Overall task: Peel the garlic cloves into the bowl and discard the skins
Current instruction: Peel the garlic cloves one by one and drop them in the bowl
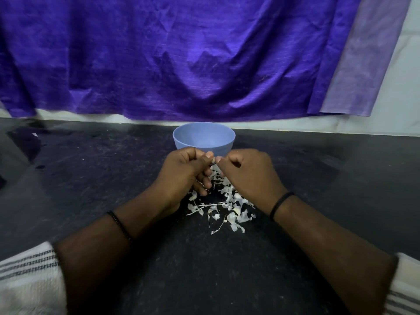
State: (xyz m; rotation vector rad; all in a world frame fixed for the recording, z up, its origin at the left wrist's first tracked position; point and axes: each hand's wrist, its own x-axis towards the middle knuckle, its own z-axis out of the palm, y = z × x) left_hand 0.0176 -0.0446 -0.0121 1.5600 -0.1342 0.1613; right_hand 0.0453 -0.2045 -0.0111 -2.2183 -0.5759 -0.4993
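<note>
While both hands (213,169) pinch a garlic clove (212,160), skins (223,205) litter the counter (91,178) before the bowl (203,138).

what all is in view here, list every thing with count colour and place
bowl: one, light blue, on the counter just beyond the hands, contents not visible
garlic skins: a scattered pile, white, on the counter below and between the hands
garlic clove: one small piece, pale, mostly hidden between the fingertips of both hands
counter: one, dark, speckled, fills the lower half
cloth: one, purple, hangs behind the bowl, paler strip at its right edge
wristbands: two, black, one on each wrist
sleeves: two, white with grey stripes, bottom corners
left hand: one, fingers curled, pinches the clove
right hand: one, fingers curled, pinches the clove
</note>
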